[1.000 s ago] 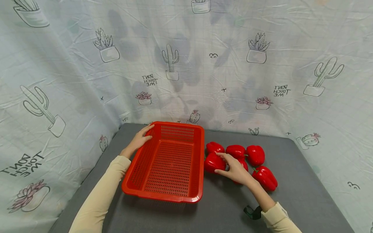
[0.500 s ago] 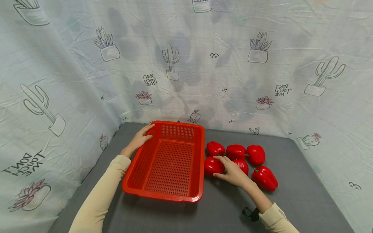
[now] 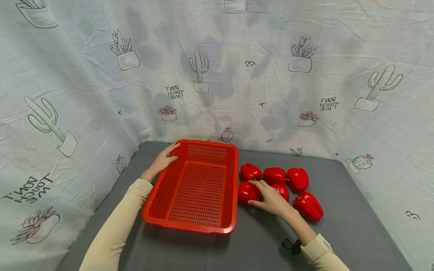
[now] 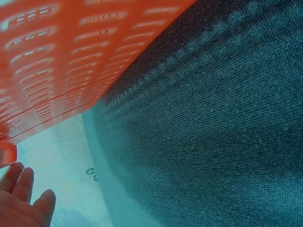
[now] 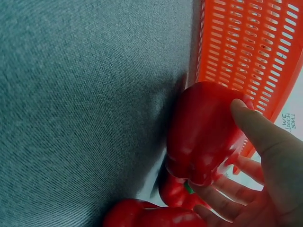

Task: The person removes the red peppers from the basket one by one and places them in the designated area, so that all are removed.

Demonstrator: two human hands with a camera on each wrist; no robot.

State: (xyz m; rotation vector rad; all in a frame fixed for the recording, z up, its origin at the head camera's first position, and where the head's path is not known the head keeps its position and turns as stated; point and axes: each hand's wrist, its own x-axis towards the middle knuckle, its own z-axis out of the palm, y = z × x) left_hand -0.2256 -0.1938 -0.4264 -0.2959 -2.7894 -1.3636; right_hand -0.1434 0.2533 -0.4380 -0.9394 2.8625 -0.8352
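A rectangular red plastic basket (image 3: 200, 195) with slotted walls stands on the grey table. My left hand (image 3: 162, 162) holds its left rim, thumb reaching over the inner side; in the left wrist view some fingers (image 4: 23, 184) show outside the wall, below the lip (image 4: 7, 154). My right hand (image 3: 272, 199) grips a glossy red bell pepper (image 3: 247, 192) beside the basket's right wall. In the right wrist view the thumb (image 5: 244, 111) lies on one side of this pepper (image 5: 203, 127) and the fingers reach round the other side, partly hidden.
Several more red bell peppers lie close together, one behind (image 3: 251, 172), others to the right (image 3: 298, 180) and front right (image 3: 308, 207). A dark strap (image 3: 291, 246) hangs by the right cuff. Patterned cloth (image 3: 217, 94) rises behind the table.
My right hand and the bell pepper under it shifted slightly toward me and left, then stayed nearly still. The left hand and basket have not visibly moved.
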